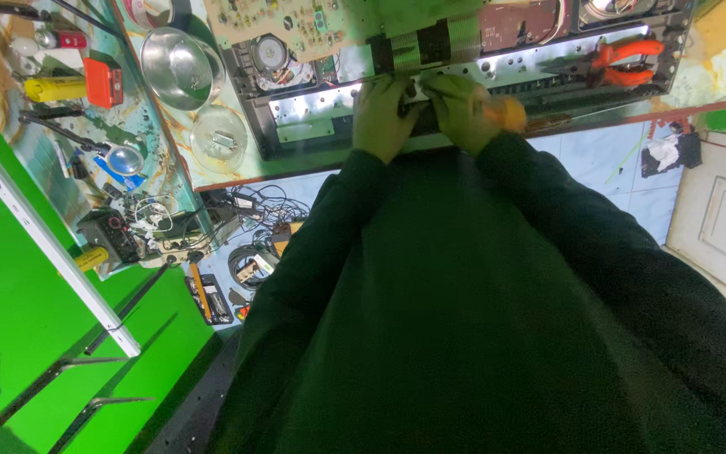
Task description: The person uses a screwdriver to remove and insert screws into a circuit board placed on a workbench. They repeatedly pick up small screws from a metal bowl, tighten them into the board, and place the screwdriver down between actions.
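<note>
An opened electronic device chassis (313, 113) lies on the workbench at the top of the view, with a circuit board (296, 21) and a finned metal heat sink (430, 44) inside. My left hand (382, 113) rests on the chassis's near edge, fingers pressed against a dark strip. My right hand (464, 109) is closed around an orange-handled tool (510, 111), apparently a screwdriver, pointed at the same edge. The tool's tip is hidden by my fingers. Both dark sleeves fill the lower middle of the picture.
Orange-handled pliers (623, 60) lie on the chassis at the right. A steel bowl (180, 67), a clear round lid (218, 139), a magnifier (123, 158), a yellow tool (54, 88) and an orange box (102, 81) sit on the left shelf. Tangled cables (254, 227) lie on the floor below.
</note>
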